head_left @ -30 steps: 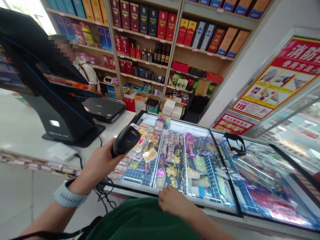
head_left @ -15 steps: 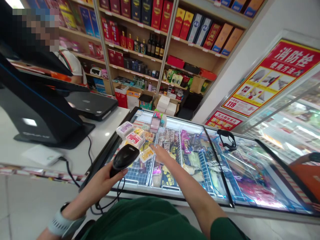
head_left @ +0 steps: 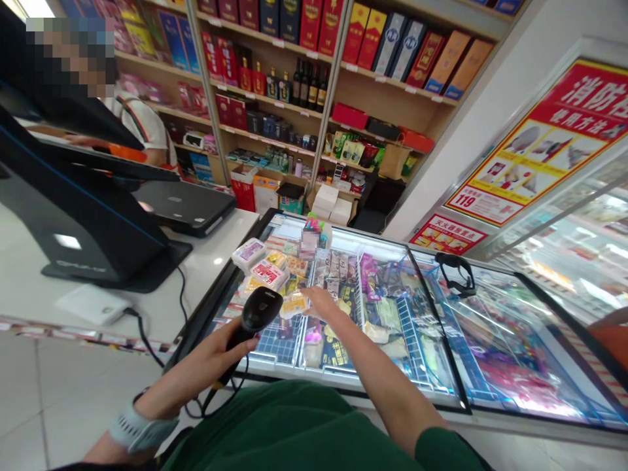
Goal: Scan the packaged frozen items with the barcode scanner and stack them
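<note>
My left hand is wrapped round the handle of a black barcode scanner, whose head points away from me over the glass-topped freezer. A cable hangs from the scanner's handle. My right hand has its fingers closed on the right edge of a clear pack of yellow food, just beyond the scanner's head. Behind that pack lie a tray with a red-and-white label and a tray with a purple label, beside other yellow packs. My right fingertips are partly hidden.
To the left, a black checkout terminal and a white box with a cable stand on the white counter. A black strapped item lies on the freezer's right part. Behind the terminal is another person. Stocked shelves line the back.
The scanner has moved a little to the right, closer to the yellow pack, and its handle is turned more upright. My right hand stays at the pack. The whole view has shifted slightly.
</note>
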Demonstrator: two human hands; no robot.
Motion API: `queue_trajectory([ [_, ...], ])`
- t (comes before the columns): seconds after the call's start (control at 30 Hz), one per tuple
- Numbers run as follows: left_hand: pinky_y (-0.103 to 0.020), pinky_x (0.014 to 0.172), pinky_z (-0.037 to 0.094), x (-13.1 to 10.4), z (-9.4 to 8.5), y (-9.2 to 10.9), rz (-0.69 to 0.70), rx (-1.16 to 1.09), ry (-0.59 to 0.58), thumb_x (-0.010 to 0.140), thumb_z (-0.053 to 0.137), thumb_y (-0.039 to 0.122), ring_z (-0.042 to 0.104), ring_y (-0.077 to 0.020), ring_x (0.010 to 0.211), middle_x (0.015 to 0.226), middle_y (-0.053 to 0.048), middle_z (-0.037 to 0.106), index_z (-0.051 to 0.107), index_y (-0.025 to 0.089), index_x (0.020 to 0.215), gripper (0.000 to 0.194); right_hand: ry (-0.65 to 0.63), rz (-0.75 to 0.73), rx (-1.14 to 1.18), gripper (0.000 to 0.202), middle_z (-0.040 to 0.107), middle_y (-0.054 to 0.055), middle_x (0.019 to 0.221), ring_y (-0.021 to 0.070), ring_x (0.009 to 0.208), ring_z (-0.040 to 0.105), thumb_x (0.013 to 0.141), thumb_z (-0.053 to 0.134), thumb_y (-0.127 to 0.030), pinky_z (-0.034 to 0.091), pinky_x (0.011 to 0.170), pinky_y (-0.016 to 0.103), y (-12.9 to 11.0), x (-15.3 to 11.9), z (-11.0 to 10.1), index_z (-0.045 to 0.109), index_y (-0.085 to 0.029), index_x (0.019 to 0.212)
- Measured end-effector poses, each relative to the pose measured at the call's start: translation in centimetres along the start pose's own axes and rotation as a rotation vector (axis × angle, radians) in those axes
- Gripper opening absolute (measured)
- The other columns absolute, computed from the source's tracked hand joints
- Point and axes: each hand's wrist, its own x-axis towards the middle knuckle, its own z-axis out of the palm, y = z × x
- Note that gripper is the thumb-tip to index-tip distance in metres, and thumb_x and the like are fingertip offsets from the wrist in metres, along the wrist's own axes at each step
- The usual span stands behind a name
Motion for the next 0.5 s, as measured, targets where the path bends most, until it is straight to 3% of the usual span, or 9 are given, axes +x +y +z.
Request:
queue_trajectory([
  [0.17,-0.042,0.099,0.050,1.8,0.8,0.1,0.068,0.121,-0.046,0.082,0.064,0.039,0.066,-0.0304,0.111,0.117,-0.008,0.074,0.064,0.021,0.117,0.040,0.162,0.157,0.089,0.068,0.065,0.010,0.121,0.0262,0.112,0.062,0.077,0.081,-0.034,0.047,0.098,0.037,0.5,-3.7,0.6,0.054,-0.020,0.137],
  [0.27,-0.043,0.098,0.049,2.4,2.0,0.1,0.094,0.246,0.000,0.081,0.062,0.032,0.066,-0.0320,0.111,0.115,-0.012,0.073,0.062,0.018,0.117,0.039,0.285,0.274,0.114,0.068,0.061,0.013,0.128,0.0273,0.118,0.058,0.083,0.075,-0.033,0.044,0.102,0.040,0.6,-6.4,0.5,0.046,-0.017,0.143],
  [0.43,-0.045,0.094,0.051,2.6,5.8,-0.2,0.236,0.363,0.086,0.084,0.054,0.025,0.065,-0.0318,0.108,0.113,-0.014,0.069,0.059,0.017,0.117,0.034,0.638,0.390,0.205,0.060,0.060,0.012,0.128,0.0278,0.117,0.056,0.087,0.067,-0.029,0.041,0.104,0.045,0.4,-10.0,-0.1,0.045,-0.020,0.143],
  [0.5,-0.044,0.096,0.052,2.8,6.5,0.1,0.287,0.387,0.078,0.084,0.052,0.021,0.065,-0.0307,0.109,0.115,-0.014,0.068,0.058,0.017,0.119,0.035,0.751,0.390,0.224,0.057,0.060,0.012,0.128,0.0280,0.117,0.055,0.088,0.065,-0.028,0.041,0.104,0.046,0.3,-10.8,-0.3,0.046,-0.020,0.141],
])
